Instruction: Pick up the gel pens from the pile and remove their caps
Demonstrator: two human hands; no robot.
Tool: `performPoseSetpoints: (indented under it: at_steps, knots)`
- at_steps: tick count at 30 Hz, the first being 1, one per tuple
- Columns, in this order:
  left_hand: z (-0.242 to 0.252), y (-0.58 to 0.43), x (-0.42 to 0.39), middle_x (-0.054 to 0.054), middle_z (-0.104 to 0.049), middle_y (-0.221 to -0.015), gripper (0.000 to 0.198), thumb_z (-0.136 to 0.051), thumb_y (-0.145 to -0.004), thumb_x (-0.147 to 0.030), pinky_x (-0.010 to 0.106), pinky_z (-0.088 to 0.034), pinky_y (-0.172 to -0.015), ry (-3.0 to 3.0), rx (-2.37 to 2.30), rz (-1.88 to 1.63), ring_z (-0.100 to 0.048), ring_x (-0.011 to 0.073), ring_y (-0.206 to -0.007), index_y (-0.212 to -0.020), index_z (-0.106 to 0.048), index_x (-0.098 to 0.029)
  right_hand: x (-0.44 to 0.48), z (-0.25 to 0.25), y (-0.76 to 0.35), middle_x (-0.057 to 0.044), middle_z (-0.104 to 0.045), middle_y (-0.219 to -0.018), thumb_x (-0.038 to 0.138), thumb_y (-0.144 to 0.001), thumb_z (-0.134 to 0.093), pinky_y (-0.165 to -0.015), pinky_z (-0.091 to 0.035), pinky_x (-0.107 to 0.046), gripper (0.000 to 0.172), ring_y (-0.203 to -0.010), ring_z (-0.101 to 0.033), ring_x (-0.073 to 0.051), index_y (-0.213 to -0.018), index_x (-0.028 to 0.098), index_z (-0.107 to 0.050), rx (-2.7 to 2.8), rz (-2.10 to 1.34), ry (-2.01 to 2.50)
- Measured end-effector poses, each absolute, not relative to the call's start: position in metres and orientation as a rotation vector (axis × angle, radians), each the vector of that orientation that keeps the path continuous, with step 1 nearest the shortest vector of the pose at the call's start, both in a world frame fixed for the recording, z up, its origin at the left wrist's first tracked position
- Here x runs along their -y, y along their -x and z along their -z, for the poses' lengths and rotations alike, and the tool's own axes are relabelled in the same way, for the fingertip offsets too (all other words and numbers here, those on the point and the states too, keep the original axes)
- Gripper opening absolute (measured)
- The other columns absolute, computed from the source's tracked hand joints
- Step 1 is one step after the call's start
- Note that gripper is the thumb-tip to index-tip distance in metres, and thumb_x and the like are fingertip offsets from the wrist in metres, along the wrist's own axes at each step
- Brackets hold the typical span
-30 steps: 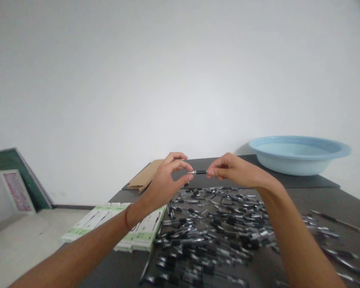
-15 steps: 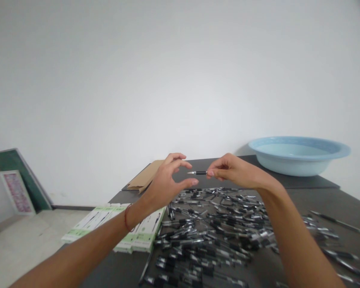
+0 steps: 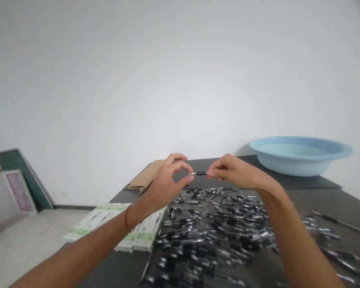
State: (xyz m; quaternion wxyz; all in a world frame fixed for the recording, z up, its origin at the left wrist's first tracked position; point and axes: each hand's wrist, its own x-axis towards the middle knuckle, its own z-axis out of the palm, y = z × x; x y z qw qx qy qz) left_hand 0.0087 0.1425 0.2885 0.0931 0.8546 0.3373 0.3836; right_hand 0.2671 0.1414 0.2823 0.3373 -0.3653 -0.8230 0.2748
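Note:
Above the dark table (image 3: 333,200) both hands meet on one black pen (image 3: 200,173) held level. My right hand (image 3: 234,171) pinches the pen's body, most of which is hidden in the fingers. My left hand (image 3: 167,182) pinches the silver tip end between thumb and forefinger. Below them lies a wide heap of loose black pens (image 3: 216,232) spread over the table.
Green-and-white pen boxes (image 3: 138,232) lie side by side at the table's left edge. A brown paper bag (image 3: 145,178) lies behind them. A light-blue basin (image 3: 300,154) stands at the back right. Framed boards (image 3: 18,184) lean on the wall at the left.
My left hand opened and drew slightly away from the pen's tip half a second ago, then closed on the tip again. My right hand kept the pen still.

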Motion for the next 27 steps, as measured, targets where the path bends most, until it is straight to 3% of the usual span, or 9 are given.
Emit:
performPoseSetpoints:
  at_steps: [3, 5, 8, 11, 16, 23, 27]
  knots:
    - [-0.288, -0.009, -0.142, 0.008, -0.052, -0.138, 0.028, -0.079, -0.083, -0.036, 0.047, -0.055, -0.104, -2.482, -0.997, -1.157, -0.056, 0.0258, -0.128, -0.109, -0.072, -0.027, -0.141, -0.282, -0.266, 0.002, -0.054, -0.061, 0.036, -0.092, -0.061, -0.057, -0.031, -0.028, 0.029, -0.059, -0.043, -0.013, -0.072, 0.018, -0.070, 2.149, -0.713, 0.953]
    - [-0.288, -0.010, -0.142, 0.008, -0.056, -0.133, 0.018, -0.074, -0.088, -0.039, 0.050, -0.053, -0.105, -2.488, -1.047, -1.147, -0.058, 0.0256, -0.124, -0.099, -0.075, -0.025, -0.142, -0.282, -0.266, 0.002, -0.055, -0.062, 0.036, -0.092, -0.062, -0.058, -0.033, -0.028, 0.027, -0.060, -0.045, -0.013, -0.076, 0.018, -0.072, 2.148, -0.711, 0.951]
    - [-0.289, -0.010, -0.142, 0.007, -0.060, -0.126, 0.017, -0.067, -0.094, -0.034, 0.051, -0.046, -0.112, -2.557, -1.046, -1.158, -0.058, 0.0245, -0.121, -0.084, -0.075, -0.023, -0.142, -0.281, -0.265, 0.001, -0.056, -0.063, 0.038, -0.093, -0.061, -0.058, -0.034, -0.028, 0.028, -0.060, -0.046, -0.013, -0.078, 0.017, -0.073, 2.144, -0.718, 0.961]
    - [-0.290, -0.009, -0.142, 0.007, -0.060, -0.125, 0.004, -0.073, -0.089, -0.028, 0.048, -0.046, -0.111, -2.594, -0.988, -1.217, -0.059, 0.0237, -0.120, -0.089, -0.075, -0.024, -0.142, -0.281, -0.265, 0.001, -0.056, -0.062, 0.039, -0.093, -0.061, -0.057, -0.033, -0.028, 0.030, -0.059, -0.046, -0.013, -0.075, 0.017, -0.072, 2.149, -0.724, 0.959]
    - [-0.290, -0.005, -0.143, 0.006, -0.061, -0.124, 0.004, -0.076, -0.087, -0.024, 0.047, -0.046, -0.110, -2.647, -0.958, -1.277, -0.059, 0.0227, -0.119, -0.090, -0.075, -0.024, -0.141, -0.282, -0.269, 0.001, -0.057, -0.064, 0.037, -0.093, -0.060, -0.058, -0.034, -0.028, 0.028, -0.061, -0.047, -0.014, -0.078, 0.018, -0.073, 2.142, -0.722, 0.954]
    - [-0.284, 0.015, -0.157, 0.007, -0.060, -0.124, 0.011, -0.073, -0.089, -0.034, 0.046, -0.053, -0.104, -2.487, -0.991, -1.349, -0.062, 0.0227, -0.116, -0.094, -0.075, -0.024, -0.143, -0.280, -0.279, 0.001, -0.057, -0.064, 0.041, -0.092, -0.063, -0.060, -0.035, -0.029, 0.029, -0.062, -0.047, -0.014, -0.084, 0.017, -0.076, 2.096, -0.743, 0.968]
    - [-0.268, 0.020, -0.170, 0.007, -0.060, -0.124, 0.017, -0.073, -0.089, -0.040, 0.043, -0.056, -0.098, -2.406, -1.055, -1.221, -0.062, 0.0241, -0.118, -0.091, -0.076, -0.024, -0.144, -0.280, -0.281, 0.001, -0.055, -0.063, 0.043, -0.093, -0.062, -0.059, -0.034, -0.028, 0.032, -0.061, -0.046, -0.014, -0.084, 0.016, -0.075, 2.098, -0.745, 0.956]
